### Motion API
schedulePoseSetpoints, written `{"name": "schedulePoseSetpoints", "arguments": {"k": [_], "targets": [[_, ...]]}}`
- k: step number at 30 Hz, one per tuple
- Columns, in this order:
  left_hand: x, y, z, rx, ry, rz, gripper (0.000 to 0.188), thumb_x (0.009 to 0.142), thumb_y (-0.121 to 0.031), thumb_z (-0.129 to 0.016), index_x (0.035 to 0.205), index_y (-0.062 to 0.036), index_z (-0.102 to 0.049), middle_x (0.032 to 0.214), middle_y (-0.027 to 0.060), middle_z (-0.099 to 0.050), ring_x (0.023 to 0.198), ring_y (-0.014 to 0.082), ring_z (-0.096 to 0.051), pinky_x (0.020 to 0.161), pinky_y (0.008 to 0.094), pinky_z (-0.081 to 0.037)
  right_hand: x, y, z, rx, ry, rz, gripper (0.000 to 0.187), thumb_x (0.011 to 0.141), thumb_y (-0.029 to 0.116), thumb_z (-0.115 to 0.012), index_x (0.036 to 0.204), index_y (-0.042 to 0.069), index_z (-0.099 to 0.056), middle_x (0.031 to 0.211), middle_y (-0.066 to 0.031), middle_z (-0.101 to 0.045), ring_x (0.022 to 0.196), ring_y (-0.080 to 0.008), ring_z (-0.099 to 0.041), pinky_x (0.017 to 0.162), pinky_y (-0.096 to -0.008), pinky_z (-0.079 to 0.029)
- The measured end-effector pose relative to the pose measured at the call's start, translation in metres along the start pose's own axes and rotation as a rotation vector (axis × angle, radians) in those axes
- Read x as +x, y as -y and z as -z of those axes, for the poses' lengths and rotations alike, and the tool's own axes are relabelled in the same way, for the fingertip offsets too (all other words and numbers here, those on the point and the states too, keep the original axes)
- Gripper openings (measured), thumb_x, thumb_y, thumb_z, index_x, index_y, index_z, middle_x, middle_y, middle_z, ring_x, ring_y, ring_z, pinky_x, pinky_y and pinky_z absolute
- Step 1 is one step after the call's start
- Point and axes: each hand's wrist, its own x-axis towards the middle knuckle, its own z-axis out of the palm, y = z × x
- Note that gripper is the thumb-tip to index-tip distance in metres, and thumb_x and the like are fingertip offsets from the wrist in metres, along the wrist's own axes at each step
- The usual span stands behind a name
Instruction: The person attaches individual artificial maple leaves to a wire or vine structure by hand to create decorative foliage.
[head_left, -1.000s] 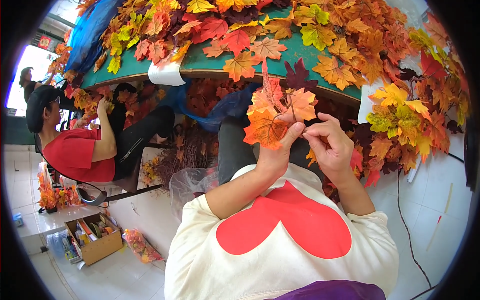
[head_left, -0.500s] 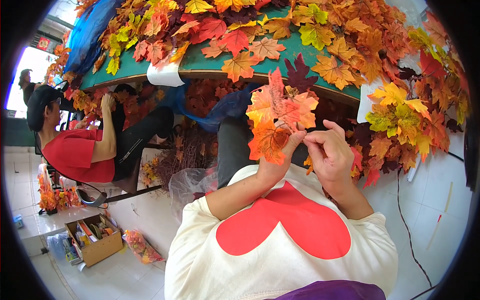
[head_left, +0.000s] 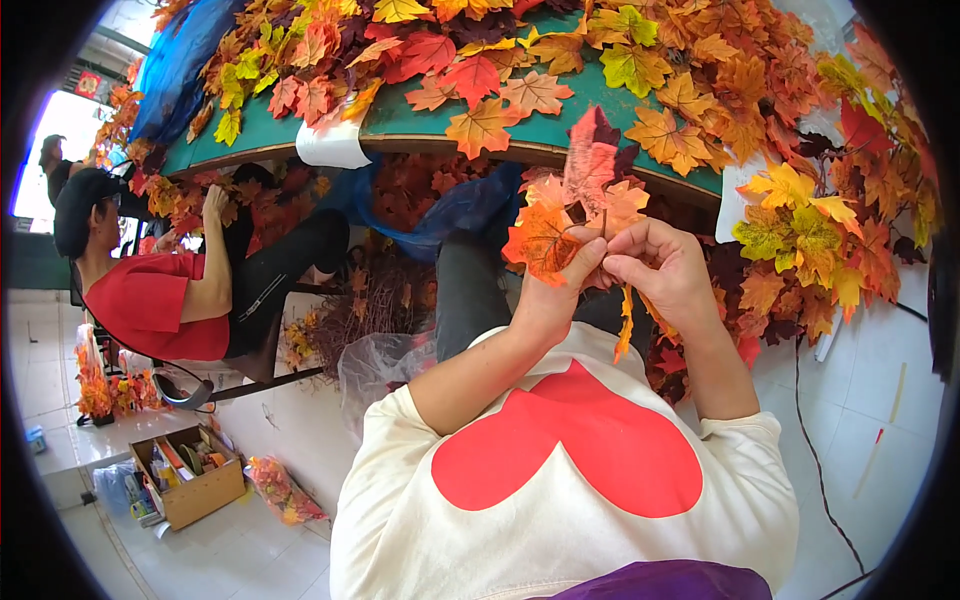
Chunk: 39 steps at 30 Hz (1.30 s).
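Note:
Between my hands, in front of my chest, is a small spray of artificial maple leaves [head_left: 588, 168] in pink, orange and dark tones. My left hand [head_left: 562, 275] is closed around its stems, with an orange leaf [head_left: 543, 243] over the fingers. My right hand [head_left: 655, 262] pinches with thumb and forefinger close beside the left fingertips; thin stem ends seem to run there. Narrow yellow-orange leaves [head_left: 626, 325] hang beneath the right hand. The exact grip point is partly hidden by the fingers.
A green table [head_left: 400, 125] piled with artificial autumn leaves [head_left: 690, 60] curves ahead of me. A person in a red shirt [head_left: 160, 305] sits to the left among leaf stems. On the floor lie a box of supplies [head_left: 200, 480], a bag of leaves [head_left: 285, 490] and a cable [head_left: 815, 450].
The leaf spray has turned and shifted slightly right, its pink leaf standing higher. My right hand has moved up and against the stems, and yellow-orange leaves now dangle below it.

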Motion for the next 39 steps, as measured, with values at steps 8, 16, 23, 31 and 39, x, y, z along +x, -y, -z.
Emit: {"name": "schedulePoseSetpoints", "arguments": {"k": [8,16,23,31,39], "targets": [[0.001,0.01,0.0,0.02,-0.034,-0.097,0.011,0.087,-0.013,-0.054,0.087,-0.0028,-0.055,0.07,0.0017,-0.055,0.061,0.0087,-0.052,0.057,0.0225,-0.044,0.001,-0.003,-0.002,0.077,-0.042,-0.018,0.009,0.077,-0.003,-0.061,0.084,-0.003,-0.055,0.075,-0.006,-0.061,0.064,-0.0097,-0.058,0.06,-0.0224,-0.049],[-0.002,0.003,-0.001,-0.028,0.052,-0.011,0.012,0.088,-0.015,-0.055,0.094,-0.0042,-0.055,0.076,0.0014,-0.056,0.063,0.0088,-0.054,0.061,0.0233,-0.047,0.01,-0.01,0.021,0.222,0.077,-0.133,0.011,0.074,-0.002,-0.063,0.084,0.0,-0.057,0.078,-0.0047,-0.061,0.065,-0.009,-0.056,0.062,-0.0217,-0.046],[-0.005,0.002,0.006,-0.1,0.041,0.098,0.018,0.088,-0.017,-0.054,0.102,-0.0066,-0.052,0.087,0.0035,-0.058,0.069,0.0114,-0.059,0.068,0.0271,-0.051,0.02,-0.021,0.027,0.44,0.217,-0.198,0.01,0.076,0.0,-0.063,0.083,0.004,-0.057,0.091,-0.0079,-0.062,0.066,-0.0083,-0.052,0.063,-0.0214,-0.044],[0.001,-0.014,0.012,-0.286,0.149,0.202,0.027,0.089,-0.017,-0.051,0.111,-0.0013,-0.051,0.095,0.0104,-0.059,0.086,0.0176,-0.061,0.078,0.0318,-0.052,0.024,-0.018,0.033,0.51,0.092,-0.298,0.011,0.076,0.005,-0.065,0.084,0.005,-0.057,0.069,-0.0014,-0.056,0.061,-0.0097,-0.052,0.058,-0.0202,-0.043],[0.005,-0.026,0.026,-0.107,0.295,0.341,0.03,0.085,-0.011,-0.057,0.11,0.0044,-0.052,0.099,0.0131,-0.059,0.091,0.0226,-0.059,0.082,0.0333,-0.05,0.038,-0.031,0.038,0.608,0.039,-0.341,0.013,0.076,0.003,-0.064,0.088,0.005,-0.059,0.077,-0.0041,-0.062,0.064,-0.0095,-0.059,0.059,-0.0197,-0.049]]}}
